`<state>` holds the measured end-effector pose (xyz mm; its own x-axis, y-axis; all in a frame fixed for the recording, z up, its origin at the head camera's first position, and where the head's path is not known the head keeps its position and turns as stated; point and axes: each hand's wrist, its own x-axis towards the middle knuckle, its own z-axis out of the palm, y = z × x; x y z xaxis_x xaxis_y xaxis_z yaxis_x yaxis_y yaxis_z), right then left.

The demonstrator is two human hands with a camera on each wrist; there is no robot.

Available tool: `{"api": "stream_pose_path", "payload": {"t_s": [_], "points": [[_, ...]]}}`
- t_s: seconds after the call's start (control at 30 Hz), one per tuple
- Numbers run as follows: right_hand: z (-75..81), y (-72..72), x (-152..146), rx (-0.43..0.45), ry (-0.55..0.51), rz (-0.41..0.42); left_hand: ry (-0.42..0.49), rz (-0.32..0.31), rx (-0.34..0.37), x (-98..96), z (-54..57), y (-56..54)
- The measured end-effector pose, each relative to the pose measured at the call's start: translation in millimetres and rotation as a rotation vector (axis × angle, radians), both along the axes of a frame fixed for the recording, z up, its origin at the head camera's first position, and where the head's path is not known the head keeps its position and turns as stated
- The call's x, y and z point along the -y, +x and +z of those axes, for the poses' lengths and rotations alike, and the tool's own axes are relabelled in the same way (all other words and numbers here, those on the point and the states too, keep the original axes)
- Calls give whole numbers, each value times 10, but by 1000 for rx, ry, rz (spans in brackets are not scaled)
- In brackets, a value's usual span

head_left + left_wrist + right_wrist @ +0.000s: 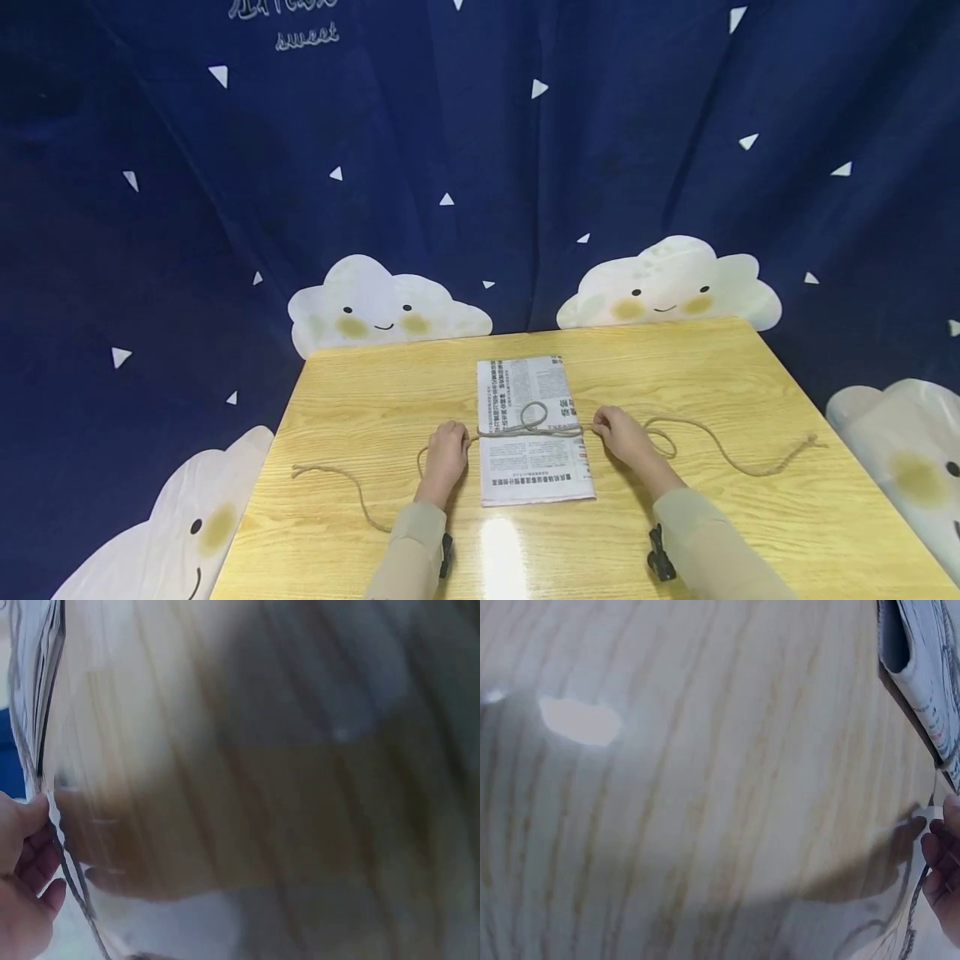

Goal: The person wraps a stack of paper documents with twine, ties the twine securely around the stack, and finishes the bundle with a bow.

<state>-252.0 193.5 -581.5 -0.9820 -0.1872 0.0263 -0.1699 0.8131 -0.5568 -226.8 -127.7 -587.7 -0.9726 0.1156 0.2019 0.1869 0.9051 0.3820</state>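
Observation:
A folded newspaper [525,467] lies flat on the wooden table, with brown twine [558,432] running across its middle. On top of the paper the twine crosses over itself and forms a small upright loop. At the paper's left edge my left hand [447,454] pinches the twine between thumb and fingers. My right hand [626,437] pinches the twine just beyond the right edge. In the left wrist view, a strand of twine [75,889] hangs below the left fingers. The right wrist view shows the newspaper's folded side [922,690] above the right hand [945,862].
One loose twine tail [330,468] trails left across the table [360,392]. The other tail [720,450] curls and runs right, toward the table's right edge. Behind the table hangs a dark blue curtain [450,125] with clouds and white triangles.

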Motion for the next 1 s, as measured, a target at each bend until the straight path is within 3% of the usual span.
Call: {"api": "stream_pose_path", "payload": {"t_s": [0.07, 0.37, 0.53, 0.67, 0.8, 1.0], "points": [[8, -16, -16, 1, 3, -6, 23, 29, -7, 58, 3, 7], [25, -39, -59, 24, 10, -17, 191, 235, 83, 264, -8, 8], [27, -35, -57, 34, 4, -24, 193, 377, 96, 347, -24, 31], [12, -26, -67, 31, 3, -29, 147, 438, 92, 370, -22, 56], [13, -23, -58, 26, 3, -25, 119, 370, 43, 315, -23, 49], [19, -33, -46, 35, 13, -26, 134, 106, -10, 114, -21, 10]]}}
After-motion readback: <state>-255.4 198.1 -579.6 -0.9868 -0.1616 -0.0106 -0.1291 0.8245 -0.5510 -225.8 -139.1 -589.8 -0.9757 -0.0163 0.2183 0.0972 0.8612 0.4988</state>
